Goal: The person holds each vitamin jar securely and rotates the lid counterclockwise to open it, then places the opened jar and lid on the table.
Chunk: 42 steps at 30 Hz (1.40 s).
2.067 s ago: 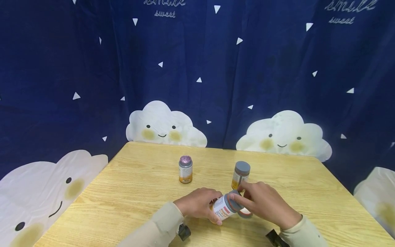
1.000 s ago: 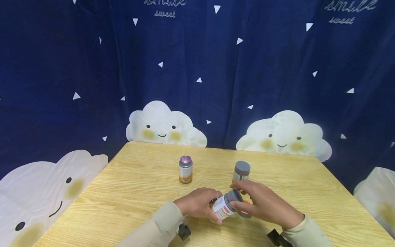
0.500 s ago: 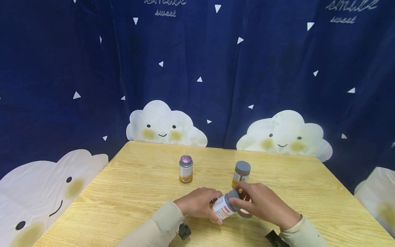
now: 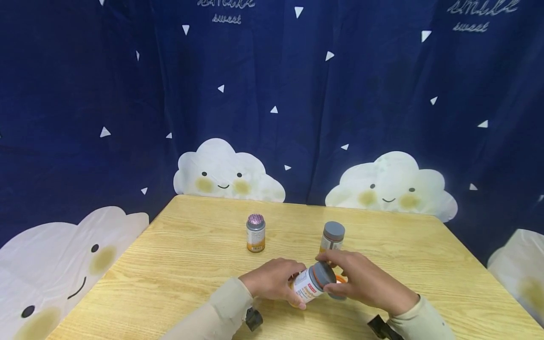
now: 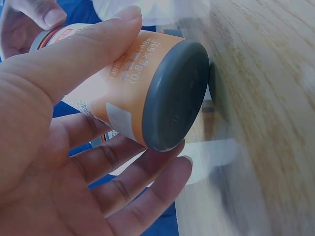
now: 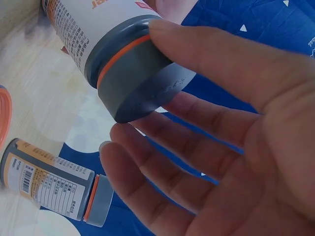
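- The pale wood-grained rectangular table (image 4: 191, 224) carries everything; working low over it, as here, should make a slip harmless.
- Right hand (image 4: 363, 278): thumb at the edge of the round grey plastic cap (image 4: 324, 274), other fingers loosely bent and spread about it. Whether they pinch it, I cannot tell; opposed contact would turn it best.
- Left hand (image 4: 274, 279): thumb over, fingers spread beneath, gripping the white-and-orange cylindrical plastic bottle (image 4: 307, 285). A firm hold should stop the body spinning too.
- This held bottle tilts between both hands; turn along its slanted axis, without levering.
- A grey-capped white-and-orange cylindrical bottle (image 4: 331, 238) stands just beyond the right hand: mind the knuckles.
- A bottle with a shiny pinkish foil top (image 4: 256, 236) stands well apart, posing little hindrance.
- A loose, round grey cap with an orange ring (image 4: 337, 297) lies below the right hand; avoid brushing it.
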{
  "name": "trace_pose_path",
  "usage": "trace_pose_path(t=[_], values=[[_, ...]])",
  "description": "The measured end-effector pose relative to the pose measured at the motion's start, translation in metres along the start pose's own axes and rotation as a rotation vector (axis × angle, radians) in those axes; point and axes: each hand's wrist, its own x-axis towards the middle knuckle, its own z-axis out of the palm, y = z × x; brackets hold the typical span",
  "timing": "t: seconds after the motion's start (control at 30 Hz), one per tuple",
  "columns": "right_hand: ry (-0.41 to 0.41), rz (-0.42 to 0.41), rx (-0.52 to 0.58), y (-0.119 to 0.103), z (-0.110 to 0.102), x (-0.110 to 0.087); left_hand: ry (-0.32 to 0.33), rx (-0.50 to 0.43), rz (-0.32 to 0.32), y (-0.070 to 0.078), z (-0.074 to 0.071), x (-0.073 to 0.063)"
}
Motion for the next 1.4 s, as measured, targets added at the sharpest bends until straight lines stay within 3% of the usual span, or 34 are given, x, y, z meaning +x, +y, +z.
trace_pose_path(t=[0.13, 0.27, 0.5, 1.03, 1.4], values=[[0.057, 0.045, -0.04, -0.003, 0.003, 0.0, 0.0, 0.01, 0.005, 0.0, 0.0, 0.0], [0.099, 0.157, -0.045, -0.006, 0.007, 0.001, -0.002, 0.003, 0.014, 0.0, 0.0, 0.001], [0.087, 0.265, -0.069, -0.008, 0.013, 0.004, -0.014, -0.017, 0.02, -0.002, 0.001, 0.001], [0.067, 0.099, 0.027, -0.004, 0.006, 0.002, 0.005, 0.007, 0.01, -0.001, 0.0, 0.0], [0.098, 0.049, 0.029, -0.002, 0.002, 0.0, -0.003, -0.106, 0.002, -0.008, 0.001, 0.001]])
